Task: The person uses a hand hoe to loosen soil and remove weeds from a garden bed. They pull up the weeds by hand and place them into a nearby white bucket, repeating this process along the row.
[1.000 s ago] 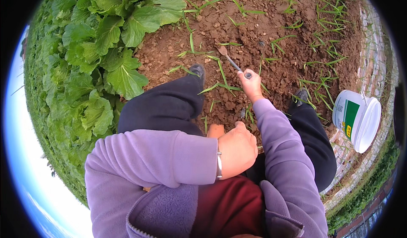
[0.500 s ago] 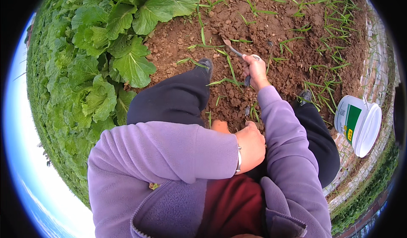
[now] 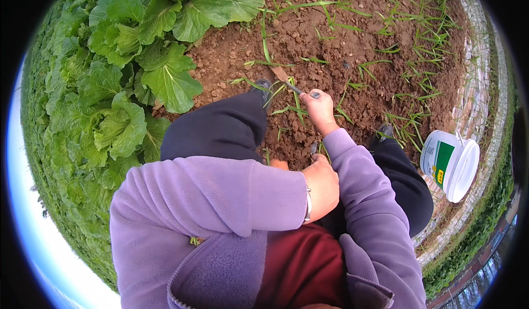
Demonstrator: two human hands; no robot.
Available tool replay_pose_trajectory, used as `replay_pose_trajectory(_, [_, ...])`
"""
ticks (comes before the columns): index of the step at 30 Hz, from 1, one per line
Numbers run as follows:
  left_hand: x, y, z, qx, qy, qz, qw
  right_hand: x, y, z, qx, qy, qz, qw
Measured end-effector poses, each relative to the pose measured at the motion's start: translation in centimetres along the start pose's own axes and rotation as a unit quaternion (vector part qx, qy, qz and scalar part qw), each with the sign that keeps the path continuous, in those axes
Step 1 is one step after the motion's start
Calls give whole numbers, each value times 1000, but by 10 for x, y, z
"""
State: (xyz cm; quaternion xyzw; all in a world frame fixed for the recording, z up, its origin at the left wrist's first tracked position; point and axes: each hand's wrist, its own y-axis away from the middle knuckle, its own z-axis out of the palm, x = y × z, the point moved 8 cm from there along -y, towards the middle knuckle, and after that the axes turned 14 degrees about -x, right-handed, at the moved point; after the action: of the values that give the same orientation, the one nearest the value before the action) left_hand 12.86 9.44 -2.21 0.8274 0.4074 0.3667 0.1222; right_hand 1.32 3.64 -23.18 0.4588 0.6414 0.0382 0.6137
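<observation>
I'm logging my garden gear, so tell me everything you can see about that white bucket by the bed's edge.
The white bucket looks like smooth plastic, round, and lies tipped on its side to the right of the person's right leg. A green label with a small yellow patch covers part of its wall. A thin handle shows near its top. It rests on the soil by the pale stone edging, with grass shoots close by. Neither hand touches it. Its inside cannot be seen.

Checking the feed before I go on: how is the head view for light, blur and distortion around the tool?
Head view: soft, even daylight, no hard shadows or glare; right hand and its small metal tool look sharp in the soil; fisheye bends the leafy greens and white bucket near the rim; corners are black.
</observation>
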Motion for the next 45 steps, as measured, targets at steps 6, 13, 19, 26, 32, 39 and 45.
replay_pose_trajectory(6, [-1,4,3,-77,-11,-16,997,21,-9,8,-75,-381,112,915])
replay_pose_trajectory(13, [2,23,5,-91,-29,-14,995,-31,29,-36,-123,-25,37,991])
replay_pose_trajectory(19, [9,29,8,-93,-31,-1,995,-33,94,-41,-124,220,4,968])
replay_pose_trajectory(26, [12,26,12,-156,-37,15,987,-9,118,-35,-115,375,-6,920])
replay_pose_trajectory(32, [8,27,16,-146,-40,10,988,36,111,-40,-89,281,16,956])
replay_pose_trajectory(39, [7,20,16,-133,-50,1,990,52,117,-33,-97,386,-129,908])
replay_pose_trajectory(45, [4,17,12,-114,-37,-7,993,41,107,-18,-157,460,-110,867])
